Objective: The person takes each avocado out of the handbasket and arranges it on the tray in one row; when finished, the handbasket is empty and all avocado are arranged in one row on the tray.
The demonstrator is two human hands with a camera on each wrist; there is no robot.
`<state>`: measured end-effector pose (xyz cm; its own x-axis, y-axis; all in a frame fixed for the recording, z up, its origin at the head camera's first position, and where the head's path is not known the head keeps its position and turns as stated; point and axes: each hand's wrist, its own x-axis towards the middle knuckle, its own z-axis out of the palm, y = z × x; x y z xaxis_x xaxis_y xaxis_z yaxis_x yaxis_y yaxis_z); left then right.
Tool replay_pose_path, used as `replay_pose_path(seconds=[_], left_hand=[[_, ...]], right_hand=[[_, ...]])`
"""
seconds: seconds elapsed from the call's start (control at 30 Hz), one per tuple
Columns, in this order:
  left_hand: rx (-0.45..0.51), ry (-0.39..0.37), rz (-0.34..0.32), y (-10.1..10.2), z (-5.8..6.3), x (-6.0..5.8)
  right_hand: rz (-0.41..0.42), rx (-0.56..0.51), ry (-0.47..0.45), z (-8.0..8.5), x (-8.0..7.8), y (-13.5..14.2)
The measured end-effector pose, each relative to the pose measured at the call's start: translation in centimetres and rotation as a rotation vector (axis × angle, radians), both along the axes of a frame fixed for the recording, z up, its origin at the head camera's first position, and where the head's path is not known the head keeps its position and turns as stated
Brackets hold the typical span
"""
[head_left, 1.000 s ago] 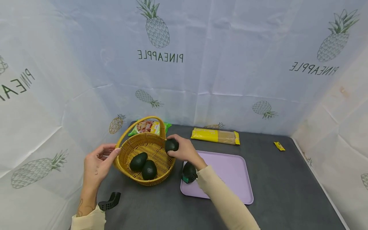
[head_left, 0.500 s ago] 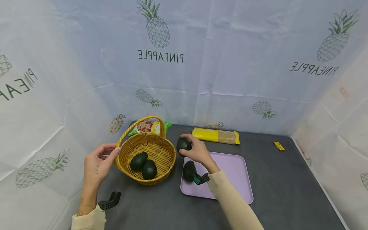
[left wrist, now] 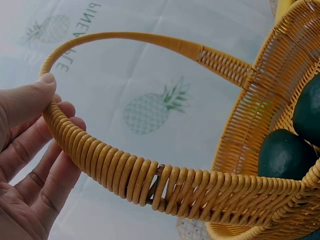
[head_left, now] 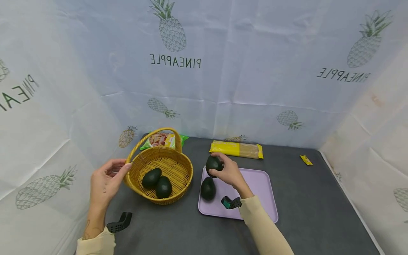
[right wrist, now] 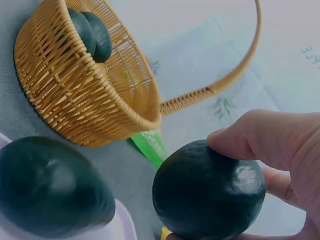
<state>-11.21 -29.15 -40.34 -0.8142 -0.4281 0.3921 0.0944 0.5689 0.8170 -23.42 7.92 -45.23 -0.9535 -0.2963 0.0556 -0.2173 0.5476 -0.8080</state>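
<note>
My left hand (head_left: 106,180) pinches the handle of a yellow wicker basket (head_left: 183,189) between thumb and fingers; the left wrist view shows the thumb on top of the wrapped handle (left wrist: 100,160). Two dark green avocados (head_left: 151,178) lie together inside the basket. With thumb and fingers my right hand (head_left: 230,173) grips another avocado (right wrist: 207,192), over the back left corner of a lilac tray (head_left: 255,191). A further avocado (head_left: 208,188) rests on the left part of that tray, just in front of the held one.
Behind the basket lies a green snack packet (head_left: 160,140). A yellow pack of noodles (head_left: 236,149) is behind the tray, and a small yellow sachet (head_left: 306,160) sits far right. Pineapple-printed cloth (head_left: 210,81) walls the dark table (head_left: 306,205).
My right hand has carried the avocado from the basket's right rim rightward to above the tray. The left hand has kept its hold on the handle.
</note>
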Motion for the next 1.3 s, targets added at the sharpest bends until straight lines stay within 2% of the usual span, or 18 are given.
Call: replay_pose_path(seconds=[0.37, 0.8, 1.0, 1.3], left_hand=[[-0.008, -0.001, 0.004, 0.0, 0.1, 0.1], [-0.010, 0.005, -0.002, 0.0, 0.1, 0.1], [-0.010, 0.018, -0.006, 0.0, 0.0, 0.0], [-0.015, 0.008, -0.003, 0.0, 0.1, 0.0]], right_hand=[[-0.069, -0.016, -0.069, -2.7, 1.6, 2.8], [-0.098, -0.018, -0.111, -5.8, 3.2, 3.5], [-0.093, 0.001, -0.125, -6.5, 3.7, 3.6], [-0.076, 0.040, -0.141, -6.6, 3.9, 3.6]])
